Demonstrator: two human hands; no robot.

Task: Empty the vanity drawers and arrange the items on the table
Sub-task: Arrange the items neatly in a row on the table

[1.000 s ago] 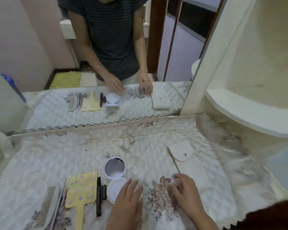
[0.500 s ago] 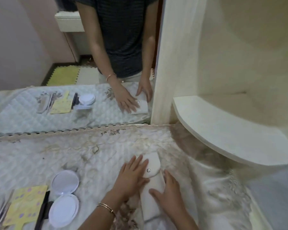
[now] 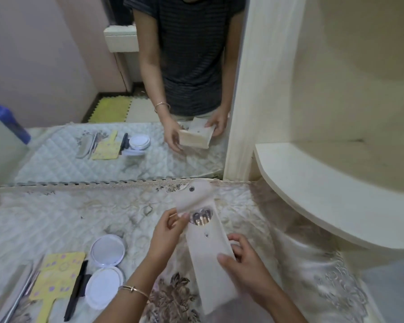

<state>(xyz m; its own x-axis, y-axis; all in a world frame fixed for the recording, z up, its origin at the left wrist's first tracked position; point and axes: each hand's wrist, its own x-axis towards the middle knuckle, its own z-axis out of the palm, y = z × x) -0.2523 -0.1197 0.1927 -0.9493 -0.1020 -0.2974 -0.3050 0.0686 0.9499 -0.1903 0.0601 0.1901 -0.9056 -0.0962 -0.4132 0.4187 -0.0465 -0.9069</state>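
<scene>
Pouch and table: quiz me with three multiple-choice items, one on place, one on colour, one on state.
1. The compact lies: A left of the pouch; B right of it; C inside it.
2. The paddle is: A red; B yellow; C black.
3. The flap is: A snapped shut; B open; C torn off.
Key: 1 A, it sits beside the pen, left of the pouch. 2 B, yellow with purple dots. 3 B, the flap is lifted and metal tips show in the mouth.

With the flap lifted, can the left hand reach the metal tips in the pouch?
Probably yes. The flap is folded back, metal tips show at the pouch mouth, and the left hand pinches the edge beside them. The right hand grips lower down.
</scene>
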